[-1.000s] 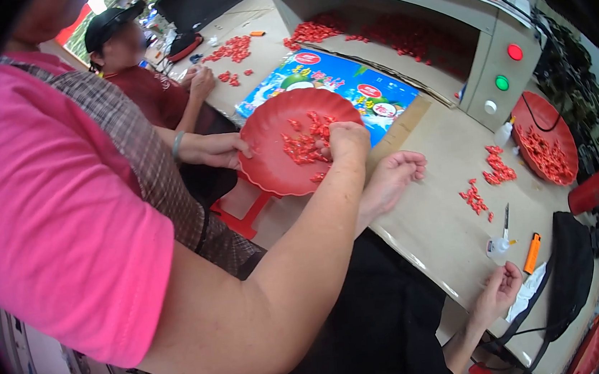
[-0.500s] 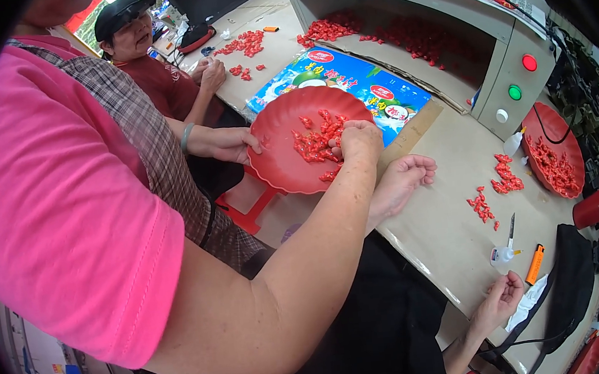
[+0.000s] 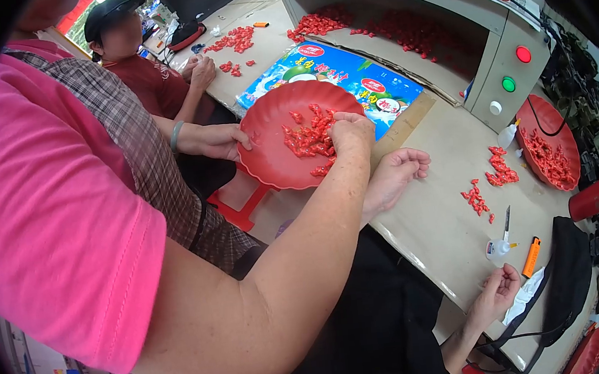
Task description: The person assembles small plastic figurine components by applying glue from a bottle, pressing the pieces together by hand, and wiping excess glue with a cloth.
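My left hand (image 3: 401,176) rests at the near table edge, its fingers curled in loosely with nothing seen in them. Farther right, my right hand (image 3: 496,295) lies by the table edge with bent fingers; nothing shows between them. Close to it are a small clear bottle with an orange tip (image 3: 496,248), a thin blade (image 3: 507,219) and an orange lighter (image 3: 531,257). In front of me, a co-worker in pink holds a red scalloped plate (image 3: 273,164). That person's other hand (image 3: 352,135) reaches into the small shiny red pieces (image 3: 308,137) on it.
Loose red pieces (image 3: 501,167) lie on the table (image 3: 432,217). A second red plate (image 3: 531,108) stands behind, by a white bottle (image 3: 508,135). A grey box with lit buttons (image 3: 509,84) holds more pieces. Blue printed cardboard (image 3: 271,81) lies before it. Another person (image 3: 145,79) sits at far left.
The whole view has shifted slightly, so things sit a little farther left and up. The co-worker's hand stays in the plate. My two hands keep their places at the table edge.
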Tool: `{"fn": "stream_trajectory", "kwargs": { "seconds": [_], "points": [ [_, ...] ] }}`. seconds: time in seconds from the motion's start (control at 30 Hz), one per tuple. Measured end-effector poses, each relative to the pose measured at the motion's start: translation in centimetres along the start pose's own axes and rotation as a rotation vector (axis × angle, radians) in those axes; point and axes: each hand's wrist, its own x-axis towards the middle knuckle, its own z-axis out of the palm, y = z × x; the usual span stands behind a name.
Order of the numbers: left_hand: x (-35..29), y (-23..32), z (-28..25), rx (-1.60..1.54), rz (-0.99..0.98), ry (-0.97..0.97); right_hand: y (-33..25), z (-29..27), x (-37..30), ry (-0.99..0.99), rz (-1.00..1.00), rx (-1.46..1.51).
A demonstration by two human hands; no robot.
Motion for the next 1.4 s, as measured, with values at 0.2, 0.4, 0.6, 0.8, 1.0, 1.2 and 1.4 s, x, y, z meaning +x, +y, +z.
{"fn": "stream_trajectory", "kwargs": {
  "seconds": [0.2,0.4,0.6,0.8,1.0,1.2,1.4],
  "points": [
    [0.0,-0.2,-0.4,0.108,0.044,-0.024,0.0,0.3,-0.1,0.001,0.004,0.001],
    [0.1,-2.0,0.2,0.202,0.164,-0.015,0.3,-0.4,-0.2,0.032,0.008,-0.103],
    [-0.6,-1.0,1.0,0.316,0.175,-0.018,0.9,-0.8,0.1,0.003,0.025,-0.073],
    [-0.9,-0.7,1.2,0.416,0.213,-0.029,1.1,-0.6,0.0,-0.003,0.052,-0.054],
    [-1.4,-0.8,1.9,0.474,0.190,-0.050,1.4,-1.3,-0.2,0.035,-0.012,-0.058],
    [-0.7,-0.9,0.6,0.498,0.127,-0.090,2.1,-1.5,-0.1,-0.023,0.036,-0.011],
    [-0.7,-0.8,1.2,0.515,0.143,-0.033,0.6,0.0,0.0,-0.025,0.046,0.089]
  ]
}}
